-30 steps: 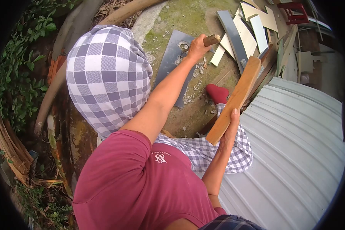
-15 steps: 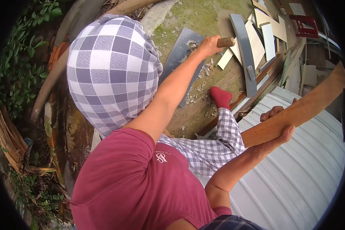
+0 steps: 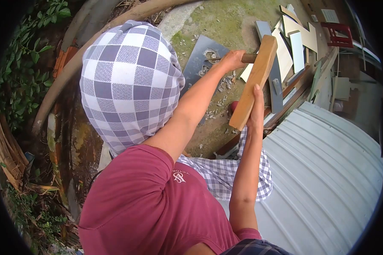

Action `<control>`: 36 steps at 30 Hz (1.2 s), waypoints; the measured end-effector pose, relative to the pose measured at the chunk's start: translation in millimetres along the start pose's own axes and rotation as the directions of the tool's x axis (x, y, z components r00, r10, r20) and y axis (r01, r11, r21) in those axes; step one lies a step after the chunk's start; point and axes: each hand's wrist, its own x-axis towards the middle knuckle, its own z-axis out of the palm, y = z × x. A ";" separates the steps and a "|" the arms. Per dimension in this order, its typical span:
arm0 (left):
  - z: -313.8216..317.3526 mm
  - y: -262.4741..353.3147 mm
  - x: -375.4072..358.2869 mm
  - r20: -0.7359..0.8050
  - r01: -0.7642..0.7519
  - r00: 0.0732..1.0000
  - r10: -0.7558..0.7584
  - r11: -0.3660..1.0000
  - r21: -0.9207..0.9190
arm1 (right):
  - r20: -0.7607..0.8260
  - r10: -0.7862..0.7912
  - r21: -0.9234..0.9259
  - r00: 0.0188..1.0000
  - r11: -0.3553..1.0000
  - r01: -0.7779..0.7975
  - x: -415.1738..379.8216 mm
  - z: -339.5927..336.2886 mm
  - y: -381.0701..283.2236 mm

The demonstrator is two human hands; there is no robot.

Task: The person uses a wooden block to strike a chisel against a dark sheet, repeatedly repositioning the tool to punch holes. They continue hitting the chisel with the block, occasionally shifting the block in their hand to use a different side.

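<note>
My left hand (image 3: 232, 60) is closed round a chisel (image 3: 249, 58). The metal shank points left over a dark grey board (image 3: 194, 53), which has a ragged, chipped hole near the tip. My right hand (image 3: 256, 107) grips a thick wooden block (image 3: 256, 80) by its lower half, thumb along the near side. The block's upper part is at the butt of the chisel handle, seemingly against it. Most of the right fingers are hidden behind the block. Pale chips (image 3: 222, 101) lie scattered around the grey board.
My bent knee (image 3: 132, 85) in checked trousers rises at left. Ribbed metal sheeting (image 3: 319, 178) spans the right side. Beyond the block lie loose board offcuts (image 3: 297, 49) and a long grey strip (image 3: 276, 85). A red plastic stool (image 3: 339, 35) stands far right.
My right hand has swung the wooden block from the far right, leftward and up, to the chisel's handle end. The left hand keeps its hold, the chisel slightly turned.
</note>
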 end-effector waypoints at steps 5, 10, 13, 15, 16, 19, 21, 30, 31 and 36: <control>3.4 -0.6 -2.6 -0.003 -0.031 1.000 0.031 0.999 -0.024 | -0.133 0.028 0.214 0.991 0.977 0.001 -25.6 -16.7 -73.2; 0.7 -3.4 -6.1 -0.172 -0.094 0.981 0.087 0.995 -0.037 | -0.114 -0.169 0.315 0.979 0.928 0.197 -47.9 -31.4 -87.4; 4.5 1.4 -6.7 -0.459 -0.157 0.879 0.130 0.987 -0.021 | -0.120 -0.134 0.324 0.984 0.931 0.166 -60.5 -28.5 -67.0; 3.0 3.1 -3.3 -0.502 -0.143 0.857 0.119 0.990 -0.011 | -0.087 -0.055 0.331 0.995 0.940 0.081 -62.7 -29.1 -42.2; 0.9 5.8 -2.1 -0.547 -0.133 0.830 0.108 0.991 -0.007 | -0.088 -0.055 0.332 0.995 0.940 0.081 -66.9 -26.4 -35.5; 2.2 -3.8 0.1 -0.492 -0.088 0.868 0.068 0.996 -0.018 | -0.184 0.067 0.414 0.981 0.910 0.016 -81.4 -12.3 -21.7; 4.0 -7.0 -6.2 -0.440 -0.088 0.895 0.070 0.996 -0.021 | -0.147 0.071 0.397 0.987 0.918 -0.007 -85.9 -15.6 -10.6; 33.0 6.5 -18.6 -0.451 -0.127 0.889 0.075 0.988 -0.086 | -0.222 0.077 0.407 0.972 0.913 0.021 -99.2 -25.0 -10.3; 31.4 9.4 -19.8 -0.448 -0.136 0.890 0.083 0.987 -0.087 | -0.224 0.077 0.406 0.972 0.914 0.021 -99.3 -25.9 -9.7; 35.0 2.6 -19.2 -0.497 -0.157 0.860 0.112 0.986 -0.049 | -0.229 0.081 0.390 0.970 0.921 0.015 -101.6 -26.2 -3.9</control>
